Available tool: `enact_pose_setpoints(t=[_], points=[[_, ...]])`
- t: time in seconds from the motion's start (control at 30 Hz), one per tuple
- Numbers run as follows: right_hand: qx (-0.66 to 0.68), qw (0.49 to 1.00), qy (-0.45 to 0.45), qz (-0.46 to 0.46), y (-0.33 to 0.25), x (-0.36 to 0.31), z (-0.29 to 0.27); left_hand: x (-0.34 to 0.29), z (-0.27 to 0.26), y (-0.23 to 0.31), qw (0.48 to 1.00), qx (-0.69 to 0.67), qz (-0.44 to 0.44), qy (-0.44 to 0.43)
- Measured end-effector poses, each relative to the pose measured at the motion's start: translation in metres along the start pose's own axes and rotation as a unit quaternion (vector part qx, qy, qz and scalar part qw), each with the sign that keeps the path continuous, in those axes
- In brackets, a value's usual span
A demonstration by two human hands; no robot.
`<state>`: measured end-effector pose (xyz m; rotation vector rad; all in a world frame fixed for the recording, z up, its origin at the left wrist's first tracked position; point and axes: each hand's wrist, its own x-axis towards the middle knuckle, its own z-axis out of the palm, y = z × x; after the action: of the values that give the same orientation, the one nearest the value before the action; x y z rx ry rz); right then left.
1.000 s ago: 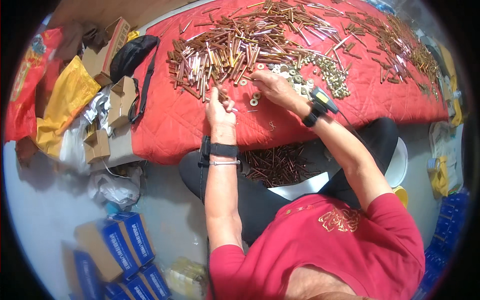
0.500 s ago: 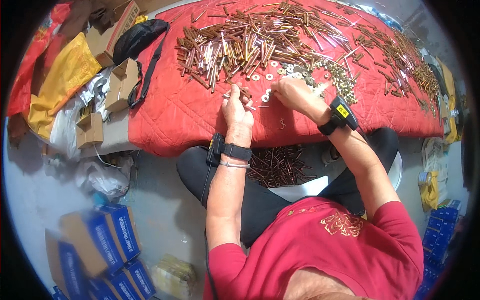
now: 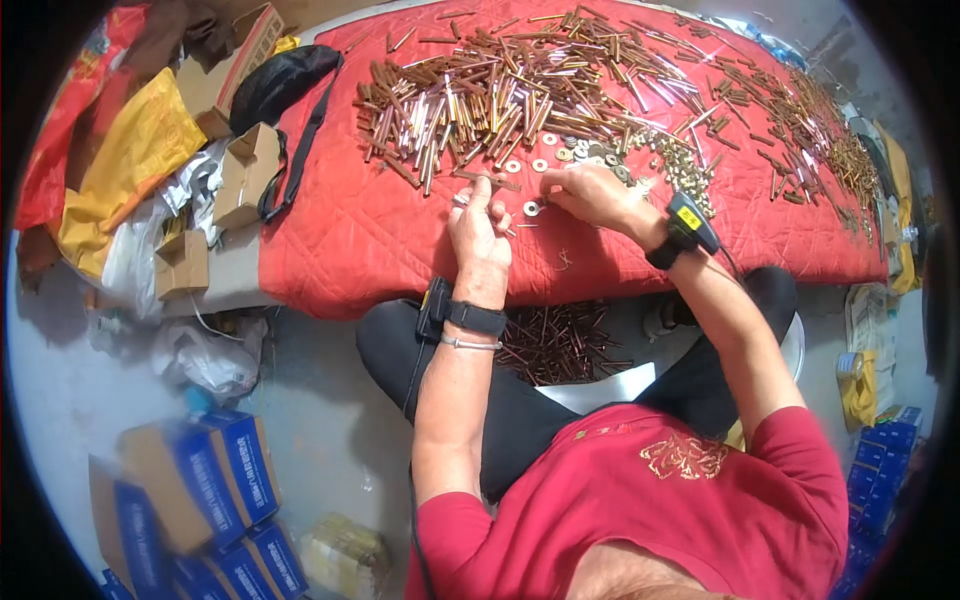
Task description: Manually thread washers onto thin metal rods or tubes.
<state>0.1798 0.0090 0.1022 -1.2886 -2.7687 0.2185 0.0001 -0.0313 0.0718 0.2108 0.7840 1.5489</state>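
Note:
My left hand [image 3: 478, 235] is closed, with thumb and fingers pinching a short copper-brown metal tube [image 3: 500, 182] that lies crosswise at the fingertips. Its lower fingers are curled, and a thin pale piece seems to poke out by them. Just to the right, my right hand [image 3: 598, 196] has its fingertips pressed together; whatever they hold is too small to tell. A pale ring-shaped washer [image 3: 531, 209] lies on the red quilted cloth [image 3: 400, 225] between the hands. More washers [image 3: 513, 166] lie beyond the fingertips, and a cluster of grey washers [image 3: 592, 150] sits past my right hand.
A large heap of copper-coloured tubes [image 3: 500, 95] covers the far cloth, with more scattered rightward. Small brass-coloured pieces [image 3: 682, 168] lie beyond my right wrist. Below the cloth's near edge is another pile of dark tubes [image 3: 560, 345]. Open cardboard boxes [image 3: 245, 175] stand left; blue-and-brown cartons [image 3: 200, 480] lower left.
My left hand has turned slightly, so the tube now lies more level across its fingertips. My right hand has shifted a little, staying pinched near the washer.

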Motion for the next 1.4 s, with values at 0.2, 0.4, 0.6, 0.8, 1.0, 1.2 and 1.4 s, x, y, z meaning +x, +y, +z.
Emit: enact_pose_setpoints(t=[0.2, 0.4, 0.6, 0.8, 1.0, 1.2, 1.4], points=[[0.513, 0.827, 0.203, 0.106, -0.019, -0.030, -0.025, -0.013, 0.004, 0.007, 0.980, 0.078, -0.130, -0.125], [0.515, 0.842, 0.131, 0.094, -0.003, -0.042, -0.034, -0.019, 0.005, 0.009, 0.970, 0.086, -0.152, -0.168], [0.523, 0.847, -0.091, 0.005, 0.015, -0.059, -0.051, -0.017, 0.008, 0.022, 0.884, 0.287, -0.210, -0.304], [0.580, 0.799, 0.036, 0.156, -0.003, -0.046, -0.034, -0.005, 0.011, -0.002, 0.973, -0.052, -0.165, -0.154], [0.543, 0.724, 0.398, 0.146, -0.046, 0.007, 0.003, -0.012, 0.020, -0.038, 0.988, 0.007, -0.148, -0.041], [0.670, 0.671, 0.302, 0.095, -0.040, 0.017, 0.013, 0.001, 0.008, -0.028, 0.991, -0.005, -0.129, 0.028], [0.141, 0.899, 0.380, 0.167, 0.057, -0.034, 0.006, 0.001, -0.005, -0.001, 0.990, -0.006, -0.135, -0.046]])
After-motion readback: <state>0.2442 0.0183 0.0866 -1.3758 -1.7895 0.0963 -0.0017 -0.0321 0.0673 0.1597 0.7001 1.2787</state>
